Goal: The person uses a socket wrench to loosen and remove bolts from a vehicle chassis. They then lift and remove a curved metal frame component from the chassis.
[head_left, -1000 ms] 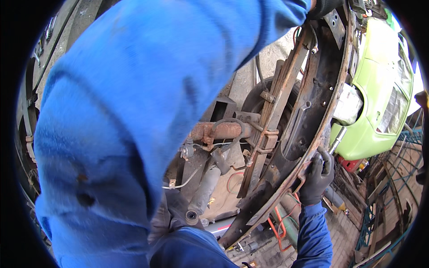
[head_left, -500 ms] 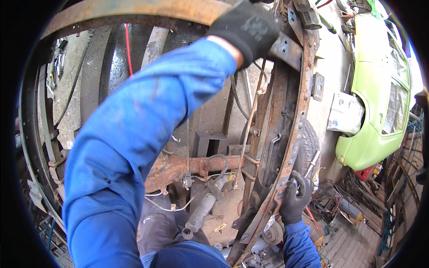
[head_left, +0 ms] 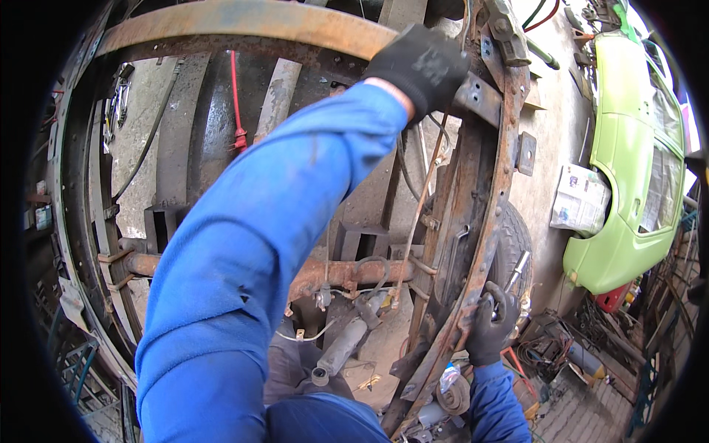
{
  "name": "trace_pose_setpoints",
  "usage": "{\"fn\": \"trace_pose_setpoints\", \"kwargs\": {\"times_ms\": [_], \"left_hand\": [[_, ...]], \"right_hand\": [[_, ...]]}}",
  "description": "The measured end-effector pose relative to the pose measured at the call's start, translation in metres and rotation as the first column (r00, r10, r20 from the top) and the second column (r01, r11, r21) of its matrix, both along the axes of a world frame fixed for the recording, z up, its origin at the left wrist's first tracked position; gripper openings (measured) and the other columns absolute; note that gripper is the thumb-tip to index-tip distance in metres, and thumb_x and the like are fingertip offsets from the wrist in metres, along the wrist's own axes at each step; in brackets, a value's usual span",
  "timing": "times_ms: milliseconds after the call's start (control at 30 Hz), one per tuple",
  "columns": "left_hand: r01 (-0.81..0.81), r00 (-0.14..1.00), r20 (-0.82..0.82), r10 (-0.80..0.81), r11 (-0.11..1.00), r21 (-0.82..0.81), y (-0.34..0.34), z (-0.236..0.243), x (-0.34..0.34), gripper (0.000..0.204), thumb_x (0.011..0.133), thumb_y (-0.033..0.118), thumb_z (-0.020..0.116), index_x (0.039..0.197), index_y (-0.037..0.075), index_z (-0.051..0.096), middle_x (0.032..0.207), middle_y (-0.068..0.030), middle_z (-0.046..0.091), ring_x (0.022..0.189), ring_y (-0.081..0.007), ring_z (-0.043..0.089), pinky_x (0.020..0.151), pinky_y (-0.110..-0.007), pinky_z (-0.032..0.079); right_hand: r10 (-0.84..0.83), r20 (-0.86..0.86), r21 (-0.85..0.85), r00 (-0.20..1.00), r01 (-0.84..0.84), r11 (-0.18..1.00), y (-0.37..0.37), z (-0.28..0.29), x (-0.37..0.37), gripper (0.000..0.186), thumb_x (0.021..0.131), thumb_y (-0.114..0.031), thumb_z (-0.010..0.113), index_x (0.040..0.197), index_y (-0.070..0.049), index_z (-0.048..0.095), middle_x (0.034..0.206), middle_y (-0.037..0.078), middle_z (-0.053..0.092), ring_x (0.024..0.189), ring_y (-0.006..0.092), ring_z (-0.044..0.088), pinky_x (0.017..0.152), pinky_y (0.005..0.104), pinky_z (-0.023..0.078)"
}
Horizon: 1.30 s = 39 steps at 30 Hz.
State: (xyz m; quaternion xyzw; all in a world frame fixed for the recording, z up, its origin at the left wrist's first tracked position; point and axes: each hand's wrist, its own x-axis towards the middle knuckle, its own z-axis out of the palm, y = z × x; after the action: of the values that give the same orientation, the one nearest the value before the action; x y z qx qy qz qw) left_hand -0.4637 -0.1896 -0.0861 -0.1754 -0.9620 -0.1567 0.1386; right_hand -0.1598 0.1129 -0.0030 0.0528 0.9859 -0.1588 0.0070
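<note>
My left hand [head_left: 421, 70], in a black glove, is closed at the junction of a rusty crossmember [head_left: 244, 26] and the right rail of a vehicle frame [head_left: 491, 221]. Its fingers point away, so what they grip is hidden. Farther down that rail, my right hand [head_left: 491, 325], in a dark glove, curls its fingers around a shiny metal rod-like tool [head_left: 520, 267], whose bright end sticks out toward the tire [head_left: 511, 240]. Right of my left hand, a steel bracket with holes [head_left: 478, 100] lies against the rail.
A rusty axle [head_left: 332, 275] runs across between the rails, with a grey shock-absorber-like cylinder [head_left: 343, 347] near me. A red hose [head_left: 237, 103] hangs at the far left. To the right stands a light green car body [head_left: 613, 162]; coiled cables [head_left: 543, 343] lie at the lower right.
The view has shifted, so the frame and my left arm appear farther right and lower. My left hand stays at the crossmember junction; my right hand keeps the metal tool by the rail.
</note>
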Motion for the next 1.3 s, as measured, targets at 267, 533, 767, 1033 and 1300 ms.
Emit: {"fn": "trace_pose_setpoints", "kwargs": {"times_ms": [267, 533, 767, 1033, 1300], "left_hand": [[0.078, 0.988, -0.135, -0.082, 0.996, -0.03, 0.003, -0.022, 0.002, 0.018, 0.089, 0.022, 0.077, 0.102, 0.01, 0.079, 0.101, -0.0135, 0.076, 0.097, -0.0328, 0.075, 0.09, -0.045, 0.056], [0.193, 0.98, 0.058, -0.19, 0.98, -0.055, -0.018, 0.013, 0.011, 0.023, 0.091, 0.024, 0.071, 0.106, 0.009, 0.078, 0.103, -0.0126, 0.078, 0.106, -0.0322, 0.073, 0.098, -0.049, 0.052], [-0.133, 0.924, -0.11, 0.367, 0.576, 0.807, -0.131, -0.023, 0.104, 0.063, 0.095, 0.042, 0.079, 0.141, 0.005, 0.055, 0.138, -0.0132, 0.06, 0.128, -0.0292, 0.059, 0.118, -0.051, 0.038], [-0.213, 0.586, 0.618, 0.525, -0.636, 0.742, -0.342, -0.101, 0.08, 0.102, 0.092, 0.086, 0.05, 0.158, 0.009, 0.041, 0.162, -0.0139, 0.041, 0.149, -0.0402, 0.04, 0.121, -0.054, 0.033], [0.082, 0.909, 0.115, 0.401, -0.442, 0.893, -0.359, -0.123, 0.009, 0.07, 0.108, 0.07, 0.035, 0.155, 0.021, 0.051, 0.152, -0.0037, 0.058, 0.135, -0.0307, 0.056, 0.117, -0.052, 0.044]], "right_hand": [[-0.08, 0.079, -0.05, 0.994, 0.084, 0.995, 0.01, 0.0, 0.006, 0.023, 0.1, -0.015, 0.063, 0.116, -0.002, 0.074, 0.11, 0.012, 0.069, 0.104, 0.0283, 0.063, 0.097, 0.0424, 0.049], [-0.132, 0.071, -0.173, 0.989, 0.143, 0.974, 0.017, -0.009, 0.009, 0.03, 0.103, -0.019, 0.058, 0.118, 0.001, 0.074, 0.118, 0.016, 0.069, 0.113, 0.0315, 0.062, 0.105, 0.0456, 0.045], [-0.117, 0.095, -0.142, 0.989, 0.13, 0.981, 0.023, -0.01, 0.009, 0.03, 0.104, -0.016, 0.058, 0.122, 0.005, 0.071, 0.119, 0.016, 0.068, 0.114, 0.0299, 0.063, 0.104, 0.0436, 0.048], [-0.139, 0.126, -0.029, 0.982, 0.144, 0.989, 0.013, -0.004, 0.008, 0.031, 0.104, -0.017, 0.058, 0.123, 0.004, 0.071, 0.12, 0.016, 0.068, 0.116, 0.0299, 0.062, 0.109, 0.0443, 0.045], [-0.108, 0.185, -0.01, 0.977, 0.112, 0.994, 0.018, -0.003, 0.009, 0.031, 0.107, -0.02, 0.056, 0.124, 0.002, 0.069, 0.121, 0.015, 0.061, 0.116, 0.0323, 0.057, 0.107, 0.0475, 0.042]]}}
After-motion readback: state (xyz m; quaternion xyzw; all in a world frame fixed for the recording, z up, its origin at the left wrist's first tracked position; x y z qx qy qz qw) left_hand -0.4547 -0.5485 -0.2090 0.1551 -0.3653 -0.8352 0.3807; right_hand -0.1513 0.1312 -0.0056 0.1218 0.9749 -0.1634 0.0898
